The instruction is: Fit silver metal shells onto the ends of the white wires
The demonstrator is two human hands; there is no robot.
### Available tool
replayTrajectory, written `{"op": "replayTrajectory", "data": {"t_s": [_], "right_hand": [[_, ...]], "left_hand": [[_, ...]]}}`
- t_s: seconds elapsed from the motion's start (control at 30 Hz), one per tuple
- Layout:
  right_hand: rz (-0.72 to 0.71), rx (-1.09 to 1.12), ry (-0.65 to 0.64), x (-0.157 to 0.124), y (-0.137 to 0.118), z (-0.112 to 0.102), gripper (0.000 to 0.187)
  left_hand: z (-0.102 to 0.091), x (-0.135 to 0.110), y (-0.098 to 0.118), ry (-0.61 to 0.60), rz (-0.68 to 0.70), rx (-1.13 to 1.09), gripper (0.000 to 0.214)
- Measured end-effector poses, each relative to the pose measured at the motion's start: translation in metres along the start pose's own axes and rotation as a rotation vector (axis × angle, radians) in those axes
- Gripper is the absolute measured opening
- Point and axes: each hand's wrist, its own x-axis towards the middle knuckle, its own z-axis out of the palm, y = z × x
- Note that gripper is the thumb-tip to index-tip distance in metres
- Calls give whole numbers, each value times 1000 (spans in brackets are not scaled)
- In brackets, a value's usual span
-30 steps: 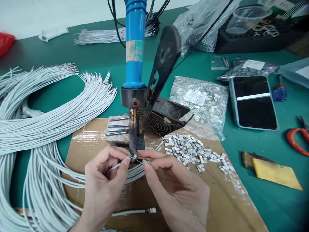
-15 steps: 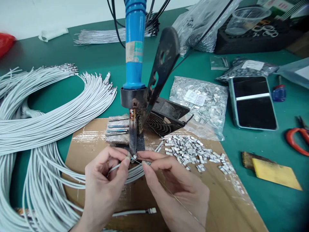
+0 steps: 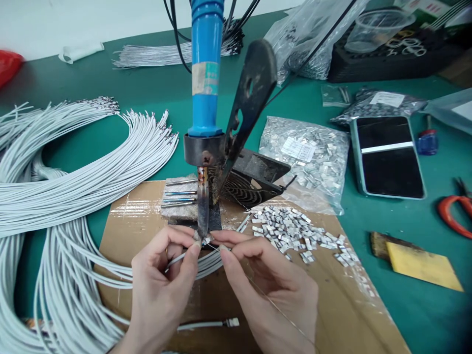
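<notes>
A blue-handled soldering iron [image 3: 205, 108] stands clamped upright with its tip pointing down between my hands. My left hand [image 3: 162, 275] pinches a white cable [image 3: 176, 259] close to its end, right at the tip. Thin solder wire [image 3: 273, 307] is held between the thumb and fingers of my right hand [image 3: 273, 280], its end reaching the tip. A small metal connector [image 3: 207, 240] sits at the cable end under the iron, partly hidden by my fingertips. Behind my hands, several finished-looking white cables [image 3: 212, 265] lie across the cardboard [image 3: 332, 305].
Loose metal connector shells [image 3: 287, 228] lie in a pile on the right. Bundles of white cable [image 3: 73, 196] fill the left side. A small fan [image 3: 254, 179] stands behind the iron. Farther right are a phone [image 3: 390, 157], a yellow sponge [image 3: 424, 265] and red-handled pliers [image 3: 455, 214].
Both hands stay at the iron's tip with the cable and solder wire. My left hand has shifted very slightly to the right; little else differs.
</notes>
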Motion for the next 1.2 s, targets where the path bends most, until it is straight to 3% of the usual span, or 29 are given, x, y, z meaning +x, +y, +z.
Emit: {"op": "replayTrajectory", "data": {"t_s": [0.57,1.03,1.2], "right_hand": [[-70,1,8,-1,3,0,17],[-93,-6,32,0,4,1,17],[-95,4,44,0,3,3,17]], "left_hand": [[-2,4,0,-47,-8,-55,15],[-9,7,-3,-108,78,20,15],[-7,5,-3,-72,54,-32,17]]}}
